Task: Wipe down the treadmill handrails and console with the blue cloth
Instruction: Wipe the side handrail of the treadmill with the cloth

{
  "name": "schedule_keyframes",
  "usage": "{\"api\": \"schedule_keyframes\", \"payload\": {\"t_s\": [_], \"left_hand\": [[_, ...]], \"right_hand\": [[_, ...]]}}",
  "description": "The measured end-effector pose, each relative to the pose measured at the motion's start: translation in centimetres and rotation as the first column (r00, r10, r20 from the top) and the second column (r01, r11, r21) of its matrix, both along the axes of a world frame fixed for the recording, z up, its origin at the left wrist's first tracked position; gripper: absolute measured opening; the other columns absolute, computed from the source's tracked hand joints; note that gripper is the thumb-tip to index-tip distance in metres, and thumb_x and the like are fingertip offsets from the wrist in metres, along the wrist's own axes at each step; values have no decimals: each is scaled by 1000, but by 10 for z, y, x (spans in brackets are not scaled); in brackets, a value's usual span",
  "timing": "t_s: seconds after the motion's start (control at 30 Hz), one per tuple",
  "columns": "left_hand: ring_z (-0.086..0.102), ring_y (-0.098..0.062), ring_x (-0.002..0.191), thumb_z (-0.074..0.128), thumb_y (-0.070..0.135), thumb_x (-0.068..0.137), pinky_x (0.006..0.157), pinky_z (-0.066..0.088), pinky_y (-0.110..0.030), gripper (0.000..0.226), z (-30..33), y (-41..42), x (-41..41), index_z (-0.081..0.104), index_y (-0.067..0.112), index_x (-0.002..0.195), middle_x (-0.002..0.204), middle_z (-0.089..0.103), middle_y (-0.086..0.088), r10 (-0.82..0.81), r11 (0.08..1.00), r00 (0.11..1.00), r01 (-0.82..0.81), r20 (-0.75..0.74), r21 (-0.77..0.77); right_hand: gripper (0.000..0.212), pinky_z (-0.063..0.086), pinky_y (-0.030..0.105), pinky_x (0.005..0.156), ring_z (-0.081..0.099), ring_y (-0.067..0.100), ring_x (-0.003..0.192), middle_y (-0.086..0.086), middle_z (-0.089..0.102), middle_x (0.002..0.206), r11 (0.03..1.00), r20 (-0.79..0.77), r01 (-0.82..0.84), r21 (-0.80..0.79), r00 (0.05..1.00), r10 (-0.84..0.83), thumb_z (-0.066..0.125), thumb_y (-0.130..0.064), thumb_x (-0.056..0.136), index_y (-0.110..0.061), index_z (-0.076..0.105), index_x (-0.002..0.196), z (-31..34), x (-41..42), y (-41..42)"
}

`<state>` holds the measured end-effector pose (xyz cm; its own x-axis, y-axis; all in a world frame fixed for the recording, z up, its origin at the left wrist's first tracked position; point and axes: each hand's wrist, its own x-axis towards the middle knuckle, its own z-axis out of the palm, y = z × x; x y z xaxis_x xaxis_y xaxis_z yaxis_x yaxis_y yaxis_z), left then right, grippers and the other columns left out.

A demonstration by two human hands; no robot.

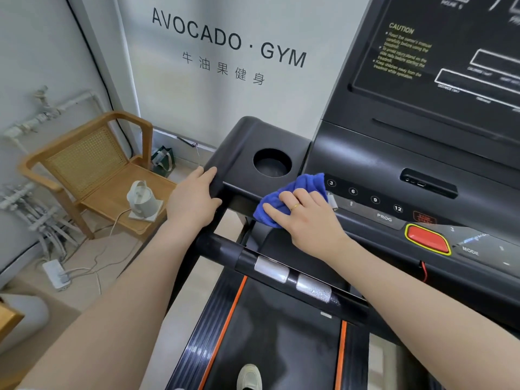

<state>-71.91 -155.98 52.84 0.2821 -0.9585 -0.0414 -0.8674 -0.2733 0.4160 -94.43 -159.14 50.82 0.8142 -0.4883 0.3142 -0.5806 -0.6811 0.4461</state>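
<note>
1. Blue microfibre marks the work spot: the blue cloth lies bunched on the front lip of the console, just left of the row of speed buttons and just below the cup holder.
2. Right hand lies flat on top of the cloth, fingers extended and slightly spread, pressing it down onto the console rather than pinching it. 1 gold ring shows on a finger.
3. Left hand rests on the console's left corner, fingers straight across the top edge and thumb under the front edge, apparently as a brace; it carries nothing.
4. Step in hand, as I judge it: wiping the console's lower left edge. Nothing shows whether the handrails are done.
5. Next move likely calls for sliding the cloth rightward over the buttons with light pressure, steering around the red stop button.
6. Counts: 1 cloth, 2 hands, 1 cup holder in view, 4 numbered buttons (3, 6, 9, 12), 1 red stop button, 2 silver pulse sensors on the 1 handrail bar in view.
7. Off the machine: 1 wooden chair with 1 white kettle on its seat.
</note>
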Motion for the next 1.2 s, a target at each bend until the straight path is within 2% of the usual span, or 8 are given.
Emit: {"api": "schedule_keyframes", "payload": {"t_s": [0.3, 0.5, 0.7, 0.8, 0.87, 0.93, 1.07, 1.2], "left_hand": [[32, -24, 138, 60, 25, 88, 103, 37, -41, 68, -6, -6, 3, 25, 27, 146, 155, 22, -2, 4, 1000, 1000, -5, -14, -20], [34, -23, 136, 58, 26, 89, 101, 40, -40, 67, -2, -4, 3, 23, 28, 146, 155, 21, -1, -18, 1000, 1000, 18, 13, 3], [24, -19, 141, 56, 23, 89, 111, 27, -35, 68, 18, 12, 13, 21, 25, 148, 157, 17, -1, -79, 994, 991, 86, -106, 62], [32, -20, 137, 52, 23, 91, 109, 28, -33, 61, 26, 36, 16, 26, 22, 147, 152, 30, -3, -67, 998, 992, 67, -111, -7], [40, -22, 130, 50, 23, 93, 102, 33, -31, 56, 33, 52, 23, 30, 22, 145, 145, 41, -4, -74, 997, 988, 77, -134, 18], [43, -24, 127, 48, 24, 94, 100, 35, -32, 55, 37, 68, 34, 30, 24, 145, 143, 44, -6, -34, 996, 987, 47, -159, 80], [45, -23, 127, 48, 33, 94, 99, 36, -31, 58, 33, 90, 51, 24, 29, 147, 145, 42, -2, 36, 984, 976, 3, -213, 177], [49, -19, 123, 52, 39, 91, 94, 36, -26, 61, 23, 106, 59, 23, 38, 145, 140, 48, -3, 66, 970, 957, 5, -283, 243]], "right_hand": [[50, 42, 30, 59, 58, 26, 76, 9, 65, 101, 999, 50, -13, -44, 999, 15, 60, -14, 67, -20, 65, 117, -1, 75, -21], [49, 39, 30, 61, 57, 21, 82, 5, 61, 108, 973, -142, -190, -130, 975, 171, 31, -6, 81, -17, 66, 112, -5, 67, -23], [14, 34, 30, 71, 51, 22, 88, -5, 64, 107, 932, -488, -351, -94, 832, 264, 62, -24, 76, -28, 75, 76, -16, 57, -17], [19, 40, 29, 60, 56, 22, 77, -1, 65, 98, 973, -335, -229, -31, 920, 205, 71, -18, 66, -26, 73, 83, -11, 65, -9], [35, 46, 29, 57, 56, 27, 73, 7, 64, 96, 987, 48, -56, 147, 998, 50, 72, -5, 63, -19, 70, 95, -4, 75, 3], [49, 47, 35, 70, 54, 33, 90, 12, 57, 113, 874, 373, 65, 481, 888, -271, 58, 4, 76, -17, 59, 121, 8, 87, 14], [40, 45, 43, 89, 54, 36, 103, 14, 45, 125, 551, 461, -23, 834, 578, -673, 40, -6, 92, -15, 42, 132, 24, 120, 21], [42, 40, 36, 76, 50, 34, 101, 10, 35, 126, 493, 385, 27, 870, 589, -710, 40, -6, 93, -17, 42, 133, 20, 160, 52]]}}
